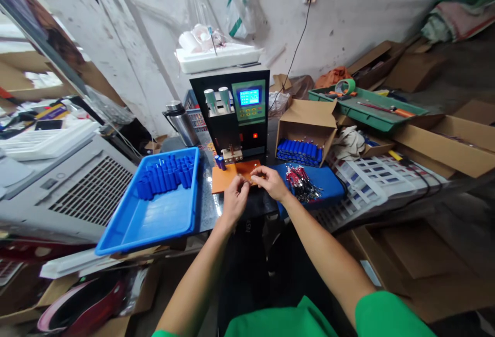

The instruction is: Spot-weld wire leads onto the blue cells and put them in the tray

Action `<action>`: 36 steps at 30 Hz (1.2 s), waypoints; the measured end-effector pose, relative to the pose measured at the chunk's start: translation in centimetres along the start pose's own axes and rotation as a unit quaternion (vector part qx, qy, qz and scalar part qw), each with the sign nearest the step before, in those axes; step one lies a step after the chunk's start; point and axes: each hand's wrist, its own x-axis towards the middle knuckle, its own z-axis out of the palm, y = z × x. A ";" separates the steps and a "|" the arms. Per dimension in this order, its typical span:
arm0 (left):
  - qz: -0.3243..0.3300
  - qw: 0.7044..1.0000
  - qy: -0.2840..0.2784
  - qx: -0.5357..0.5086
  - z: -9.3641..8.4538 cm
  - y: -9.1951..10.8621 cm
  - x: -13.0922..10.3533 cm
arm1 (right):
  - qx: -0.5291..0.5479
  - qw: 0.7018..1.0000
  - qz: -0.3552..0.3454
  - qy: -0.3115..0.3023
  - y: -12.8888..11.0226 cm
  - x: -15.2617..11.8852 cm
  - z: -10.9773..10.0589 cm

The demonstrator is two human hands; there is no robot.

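Both hands meet over the orange board (223, 181) in front of a black machine (250, 133) with a lit blue display. My left hand (236, 195) is closed in a pinch, and my right hand (270, 182) pinches beside it; whatever small item lies between the fingertips is too small to name. Blue cylindrical cells (219, 162) stand on the board's left part, by the machine's metal fixture (232, 154). A pile of red and black wire leads (301, 183) lies on a blue surface, just right of my right hand.
On the left, a blue tray (150, 223) holds several blue cells. A cardboard box (307, 115) with more cells stands right of the machine. Behind the tray is a steel flask (181, 123). Farther right are a green tray (371, 107) and a white plastic crate (356, 187).
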 end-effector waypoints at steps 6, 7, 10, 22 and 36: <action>0.004 0.997 -0.040 0.068 -1.6 0.2 0.3 | -0.106 0.993 -0.044 -0.039 0.2 0.0 0.8; 0.003 0.997 -0.045 0.070 -1.7 0.2 0.3 | -0.113 0.992 -0.046 -0.041 0.2 0.0 0.9; 0.001 0.996 -0.060 0.069 -1.9 0.1 0.2 | -0.125 0.990 -0.047 -0.048 0.2 -0.1 1.0; -0.041 0.981 0.181 0.052 -6.2 -4.5 4.7 | -0.059 0.995 -0.015 0.084 2.4 1.6 1.1; -0.044 0.995 0.080 -0.025 -7.0 -9.2 9.6 | -0.061 0.995 0.005 0.083 3.5 2.1 1.2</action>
